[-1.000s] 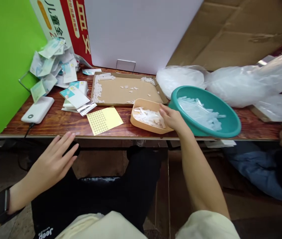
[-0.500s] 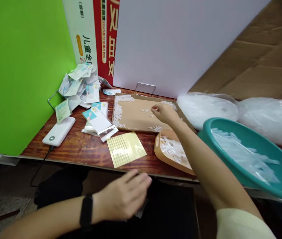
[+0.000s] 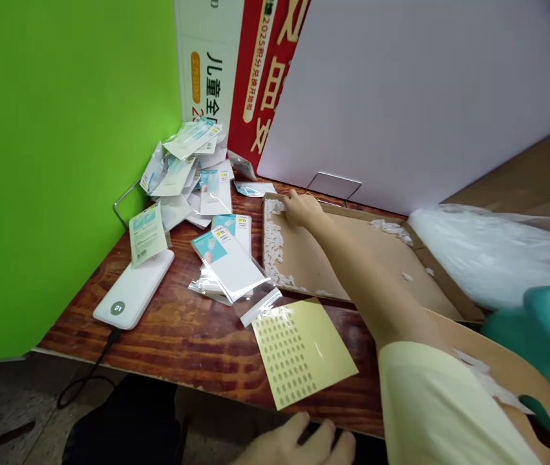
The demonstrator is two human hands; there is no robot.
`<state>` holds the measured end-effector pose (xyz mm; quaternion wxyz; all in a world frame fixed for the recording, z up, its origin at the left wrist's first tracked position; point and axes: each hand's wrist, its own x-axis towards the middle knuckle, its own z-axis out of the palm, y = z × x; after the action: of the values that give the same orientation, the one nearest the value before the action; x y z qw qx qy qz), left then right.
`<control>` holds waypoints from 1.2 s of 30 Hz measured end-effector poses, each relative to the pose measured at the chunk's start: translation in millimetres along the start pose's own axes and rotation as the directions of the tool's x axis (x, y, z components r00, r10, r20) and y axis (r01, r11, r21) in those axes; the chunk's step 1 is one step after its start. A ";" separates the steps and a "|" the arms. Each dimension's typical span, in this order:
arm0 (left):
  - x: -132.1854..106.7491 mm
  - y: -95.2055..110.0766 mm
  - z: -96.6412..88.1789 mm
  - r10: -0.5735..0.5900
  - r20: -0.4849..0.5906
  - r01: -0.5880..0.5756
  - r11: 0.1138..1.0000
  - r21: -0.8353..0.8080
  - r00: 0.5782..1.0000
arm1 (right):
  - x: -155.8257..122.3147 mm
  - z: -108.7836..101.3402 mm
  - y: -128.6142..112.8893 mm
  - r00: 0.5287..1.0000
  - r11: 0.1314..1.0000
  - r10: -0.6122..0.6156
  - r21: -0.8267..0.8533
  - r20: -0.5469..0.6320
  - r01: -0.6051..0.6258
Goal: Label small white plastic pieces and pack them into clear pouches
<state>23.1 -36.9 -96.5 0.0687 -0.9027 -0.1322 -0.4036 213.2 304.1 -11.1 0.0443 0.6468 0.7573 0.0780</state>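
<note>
At the far left corner of a shallow cardboard tray [image 3: 337,252], my right hand [image 3: 301,208] reaches down with its fingers drawn together. The fingertips touch small white plastic pieces [image 3: 273,245] heaped along the tray's left side; what is between them is hidden. My left hand [image 3: 298,445] shows only in part at the bottom edge, below the table. Its fingers curl downward, and whatever lies under them is out of sight. Between the hands lies a yellowish sticker sheet [image 3: 304,352] with rows of small oval marks.
Packets with printed cards [image 3: 229,261] lie left of the tray, beside a larger pile of packets [image 3: 190,171]. A white power bank [image 3: 134,290] with a cable sits near the front left. At right are an orange-tan basket [image 3: 492,349], a teal basin [image 3: 521,323] and clear plastic bags [image 3: 488,252].
My right hand has moved left across the tray to its far left corner. My left hand now sits lower in view, mostly cut off. The view has shifted left and closer.
</note>
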 end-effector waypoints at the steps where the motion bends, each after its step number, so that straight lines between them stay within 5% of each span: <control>1: 2.5 -4.5 -8.5 -0.024 -0.004 0.024 0.999 -0.041 1.000 | -5.6 -4.8 -0.7 1.000 1.000 0.005 0.017 -0.014 -0.005; 4: 10.7 -26.1 -41.1 -0.146 0.065 0.156 0.966 -0.206 0.987 | -33.7 -24.8 -9.0 0.997 0.995 0.039 0.095 -0.064 -0.033; 6: 14.9 -44.5 -62.3 -0.386 0.145 0.412 0.843 -0.346 0.911 | -65.3 -40.1 -22.9 0.996 0.985 0.051 0.169 -0.070 -0.039; 8: 17.0 -61.3 -77.8 -0.661 0.254 0.681 0.534 -0.501 0.706 | -109.2 -54.9 -45.2 0.999 0.942 0.021 0.336 -0.031 -0.009; 10: 17.8 -72.1 -86.5 -0.757 0.410 0.717 0.110 -0.688 0.509 | -162.2 -67.5 -74.0 0.998 0.678 -0.065 0.734 0.010 0.037; 12: 18.2 -74.3 -90.7 -0.662 0.585 0.570 -0.280 -0.773 0.469 | -215.9 -76.3 -104.0 0.966 0.461 -0.258 0.878 -0.008 0.131; 13: 18.3 -72.2 -91.9 -0.588 0.647 0.500 -0.420 -0.757 0.486 | -239.9 -78.8 -117.3 0.934 0.428 -0.355 0.883 -0.032 0.192; 15: 18.0 -63.3 -93.4 -0.455 0.715 0.433 -0.579 -0.691 0.531 | -278.0 -80.1 -137.5 0.896 0.508 -0.432 0.792 -0.105 0.338; 19: 15.7 -41.0 -94.5 -0.309 0.780 0.441 -0.686 -0.579 0.544 | -313.3 -74.5 -148.2 0.895 0.683 -0.439 0.618 -0.077 0.388; 25: 19.7 -23.4 -93.8 -0.257 0.866 0.340 -0.842 -0.418 0.428 | -329.4 -67.1 -133.0 0.885 0.784 -0.463 0.449 -0.036 0.429; 28: 21.2 -19.4 -88.6 -0.267 0.879 0.322 -0.856 -0.405 0.394 | -341.3 -64.2 -130.8 0.863 0.776 -0.498 0.398 -0.089 0.489; 33: 23.1 -21.1 -82.7 -0.327 0.829 0.345 -0.793 -0.502 0.454 | -357.2 -60.6 -132.5 0.844 0.738 -0.478 0.409 -0.243 0.536; 36: 27.0 -29.4 -85.3 -0.395 0.833 0.395 -0.745 -0.537 0.388 | -344.7 -59.6 -122.5 0.869 0.689 -0.421 0.532 -0.260 0.492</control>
<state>-28.9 -23.5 -19.2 -0.8783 -0.3006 -0.2427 -0.2817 139.0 -58.2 14.4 -0.1821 0.4137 0.8820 -0.1332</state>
